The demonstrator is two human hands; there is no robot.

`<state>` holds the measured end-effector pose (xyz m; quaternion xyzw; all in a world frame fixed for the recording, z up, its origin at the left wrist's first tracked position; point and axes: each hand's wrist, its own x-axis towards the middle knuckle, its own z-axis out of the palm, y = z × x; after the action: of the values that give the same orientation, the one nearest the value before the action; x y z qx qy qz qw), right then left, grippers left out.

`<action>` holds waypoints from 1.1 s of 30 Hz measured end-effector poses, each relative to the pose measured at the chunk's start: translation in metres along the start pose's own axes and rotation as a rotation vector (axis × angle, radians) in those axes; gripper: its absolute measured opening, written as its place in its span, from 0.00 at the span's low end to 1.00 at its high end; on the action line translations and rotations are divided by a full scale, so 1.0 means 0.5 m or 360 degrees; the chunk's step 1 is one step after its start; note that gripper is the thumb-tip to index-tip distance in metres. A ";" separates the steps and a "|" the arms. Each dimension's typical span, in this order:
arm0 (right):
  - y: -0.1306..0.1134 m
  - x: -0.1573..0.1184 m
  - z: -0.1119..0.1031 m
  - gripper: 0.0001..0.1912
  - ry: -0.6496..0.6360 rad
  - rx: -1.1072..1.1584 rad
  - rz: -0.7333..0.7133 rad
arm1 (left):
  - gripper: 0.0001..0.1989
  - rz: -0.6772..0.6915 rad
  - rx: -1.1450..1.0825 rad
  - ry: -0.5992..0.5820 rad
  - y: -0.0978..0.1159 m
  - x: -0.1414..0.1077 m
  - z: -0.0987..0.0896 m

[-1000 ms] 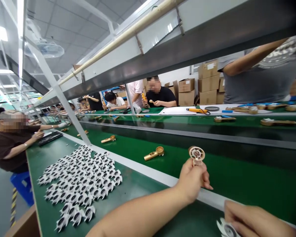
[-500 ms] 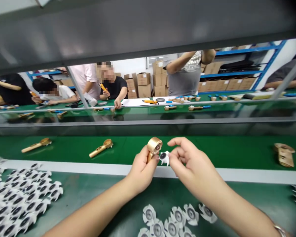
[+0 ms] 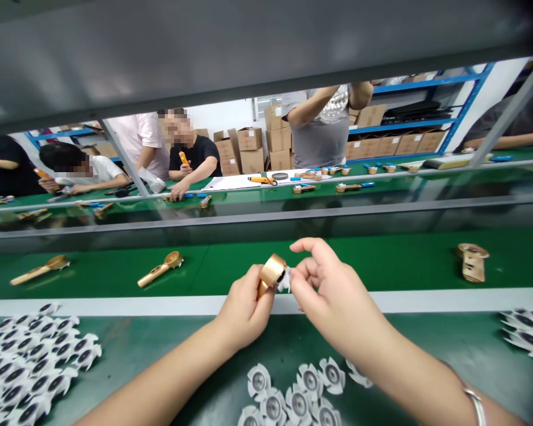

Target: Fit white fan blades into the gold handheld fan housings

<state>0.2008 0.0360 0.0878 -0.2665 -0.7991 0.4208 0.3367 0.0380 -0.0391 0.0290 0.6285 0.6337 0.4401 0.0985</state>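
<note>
My left hand (image 3: 249,307) is closed round the handle of a gold handheld fan housing (image 3: 273,269), its round head tilted up and to the right. In my right hand (image 3: 322,281), thumb and fingers pinch a small white fan blade (image 3: 285,281) right at the open side of the housing. The blade is partly hidden behind the housing and my fingertips, so I cannot tell whether it sits inside. Below my hands, several loose white fan blades (image 3: 299,402) with grey hubs lie on the green bench (image 3: 160,361).
A large pile of fan blades (image 3: 26,361) covers the bench at left, with more blades (image 3: 526,331) at right. Gold housings (image 3: 160,269) lie on the green belt (image 3: 231,260) beyond a white rail (image 3: 115,306). Several people work across the line, under a grey overhead shelf (image 3: 249,53).
My right hand has brought the white fan blade left against the gold housing, which has turned and now partly hides it. Belt items and background have shifted left in view.
</note>
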 end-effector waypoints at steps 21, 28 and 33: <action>0.029 0.033 0.004 0.18 -0.0417 0.1095 0.0715 | 0.05 0.0010 0.0308 -0.0190 -0.014 0.004 0.003; 0.146 0.082 -0.039 0.12 -0.0159 -0.0816 0.0373 | 0.12 -0.0291 0.0560 -0.0309 -0.092 0.051 -0.038; 0.229 0.107 -0.102 0.12 0.0132 -0.1391 0.0603 | 0.15 -0.0414 0.0920 -0.0241 -0.160 0.061 -0.065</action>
<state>0.2223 0.1568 0.0285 -0.5406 -0.8245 0.0883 0.1421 -0.0466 -0.0121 0.0069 0.5753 0.7982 0.1777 0.0184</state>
